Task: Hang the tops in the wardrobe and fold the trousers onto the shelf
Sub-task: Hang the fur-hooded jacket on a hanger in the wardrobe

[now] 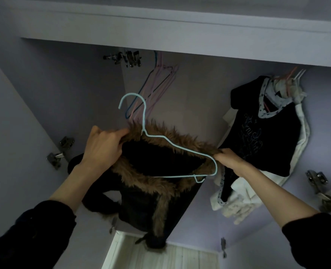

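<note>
She is standing at the open wardrobe, both arms reaching up and well apart. Her left hand is pinching the fur trim of a dark coat at the left of the collar, fingers curled round the fur. Between the hands, a pale blue hanger is lying across the collar opening, its long bar running hand to hand and tilting down toward the right, its hook standing up just above and right of the left hand. The coat is hanging below both hands. Her right hand is gripping the right end of the collar beside the hanger's shoulder; whether it is also holding the wire, I cannot tell.

Above the left hand, empty hangers are dangling; the rail itself is hidden. Above and right of the right hand, hung tops are already in place. The hook looks nearer the left hand, so lifting it up toward that rail seems the move to come.
</note>
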